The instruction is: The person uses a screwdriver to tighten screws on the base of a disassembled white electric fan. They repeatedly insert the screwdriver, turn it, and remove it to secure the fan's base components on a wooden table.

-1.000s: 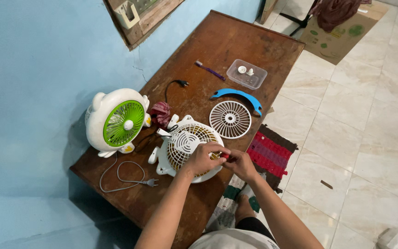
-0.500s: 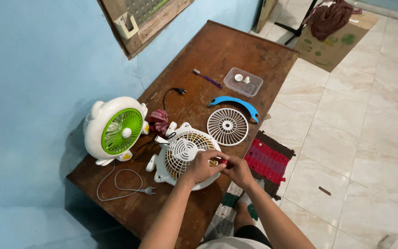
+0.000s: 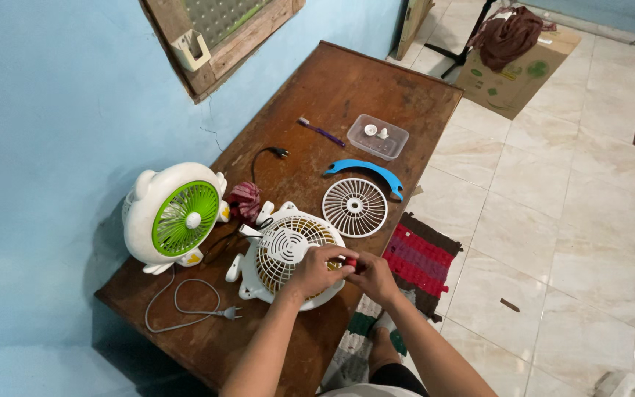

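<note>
A white table fan [image 3: 282, 254] lies face up on the brown wooden table [image 3: 347, 81], its yellow blades behind a white grille. My left hand [image 3: 316, 270] rests on the fan's near right rim. My right hand [image 3: 372, 276] meets it there. Between the fingers of both hands sits a small red object [image 3: 350, 262], mostly hidden. A loose white round grille [image 3: 355, 207] lies just beyond the hands, with a curved blue plastic piece [image 3: 367, 170] past it.
A second white fan with a green grille [image 3: 174, 219] stands at the table's left, its grey cord and plug [image 3: 192, 312] trailing forward. A clear plastic box [image 3: 378, 137], a purple toothbrush [image 3: 320, 131] and a red cloth [image 3: 244, 200] lie on the table. A red striped mat [image 3: 420, 257] covers the tiled floor.
The view has shifted slightly, so more of the floor at the right shows. Both hands stay together at the fan's rim, barely moved.
</note>
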